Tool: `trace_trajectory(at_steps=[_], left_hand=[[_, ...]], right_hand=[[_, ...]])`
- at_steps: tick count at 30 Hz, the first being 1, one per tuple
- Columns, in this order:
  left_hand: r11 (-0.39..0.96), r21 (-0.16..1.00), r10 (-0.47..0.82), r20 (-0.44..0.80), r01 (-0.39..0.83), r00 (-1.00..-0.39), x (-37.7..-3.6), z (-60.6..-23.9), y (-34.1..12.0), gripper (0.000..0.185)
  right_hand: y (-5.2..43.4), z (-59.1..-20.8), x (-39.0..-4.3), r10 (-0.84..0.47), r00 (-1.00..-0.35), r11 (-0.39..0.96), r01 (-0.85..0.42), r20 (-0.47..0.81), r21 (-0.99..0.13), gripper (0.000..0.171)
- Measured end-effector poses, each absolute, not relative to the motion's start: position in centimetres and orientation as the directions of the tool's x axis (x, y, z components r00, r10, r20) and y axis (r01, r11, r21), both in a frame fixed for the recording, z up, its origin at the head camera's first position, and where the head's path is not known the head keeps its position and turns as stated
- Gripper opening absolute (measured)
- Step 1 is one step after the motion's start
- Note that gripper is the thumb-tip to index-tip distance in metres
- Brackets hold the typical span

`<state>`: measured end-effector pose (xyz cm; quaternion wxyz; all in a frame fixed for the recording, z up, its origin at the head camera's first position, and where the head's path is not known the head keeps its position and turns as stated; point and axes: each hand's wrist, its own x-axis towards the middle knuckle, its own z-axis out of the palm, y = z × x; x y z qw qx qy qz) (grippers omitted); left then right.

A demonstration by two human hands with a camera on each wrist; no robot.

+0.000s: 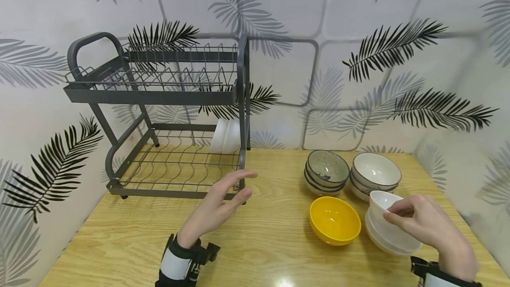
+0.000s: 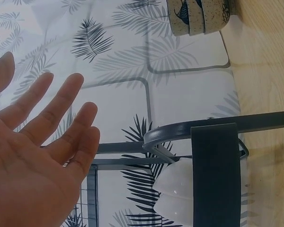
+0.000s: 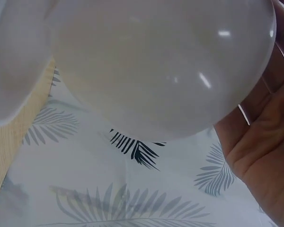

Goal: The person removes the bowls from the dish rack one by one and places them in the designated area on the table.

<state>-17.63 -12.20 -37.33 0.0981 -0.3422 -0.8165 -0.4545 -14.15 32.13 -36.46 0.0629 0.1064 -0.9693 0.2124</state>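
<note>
My right hand (image 1: 428, 223) pinches the rim of a white bowl (image 1: 377, 203) between thumb and fingers. That bowl is tilted on its side above a stack of white bowls (image 1: 408, 245). In the right wrist view the rounded outside of the held white bowl (image 3: 161, 71) fills the top, with the right hand (image 3: 262, 137) at its edge. My left hand (image 1: 217, 205) hovers in front of the dish rack (image 1: 159, 98), fingers extended and holding nothing. Two white bowls (image 1: 231, 136) stand on edge at the right of the rack's lower tier.
A yellow bowl (image 1: 334, 221) sits left of the white stack. Behind it are a stack of speckled bowls (image 1: 327, 169) and a stack of cream bowls with dark rims (image 1: 376, 169). A leaf-patterned wall (image 1: 279, 79) backs the wooden table (image 1: 275, 234).
</note>
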Motion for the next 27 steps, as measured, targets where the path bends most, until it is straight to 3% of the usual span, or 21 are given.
trace_trajectory(at_steps=[21,27], left_hand=[[0.352,0.701,0.450,0.454,0.620,-0.769,-17.9,-37.5,-12.7,0.039],[0.359,0.706,0.445,0.445,0.610,-0.777,-18.0,-37.6,-12.9,0.040]], right_hand=[[32.3,-40.0,-13.3,-0.233,-0.945,0.901,-0.298,0.228,-0.316,0.016],[32.3,-41.6,-12.8,-0.209,-0.902,0.915,-0.317,0.379,-0.249,0.013]])
